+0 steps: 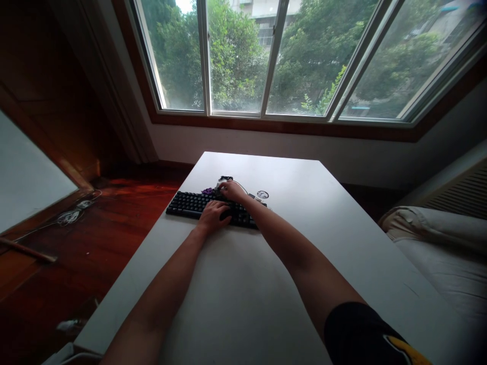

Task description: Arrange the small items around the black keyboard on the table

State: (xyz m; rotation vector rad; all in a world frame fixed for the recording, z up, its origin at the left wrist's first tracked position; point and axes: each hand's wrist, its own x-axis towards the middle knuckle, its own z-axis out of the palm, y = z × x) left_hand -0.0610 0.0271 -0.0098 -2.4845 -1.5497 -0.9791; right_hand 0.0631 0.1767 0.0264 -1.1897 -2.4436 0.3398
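A black keyboard (pixel 186 203) lies across the white table (pixel 266 284). My left hand (pixel 214 215) rests on its middle keys, fingers laid out flat and the thumb apart. Just behind the keyboard's back edge, my right hand (pixel 233 190) reaches over with its fingers bent together. Its fingertips are at a small whitish thing (pixel 220 182), too small to name. Beside them lies a crumpled purple item (pixel 207 191). A black coiled cable (pixel 227 178) sits just beyond the fingers. What the right fingers hold, if anything, is hidden.
A round, clear-looking object (pixel 262 194) lies right of my right wrist, near small pale items (pixel 260 201) partly behind the forearm. A cushioned seat (pixel 437 243) stands at the table's right. White cables (pixel 70 216) lie on the red wooden floor (pixel 125 223). Windows (pixel 243 61) face me.
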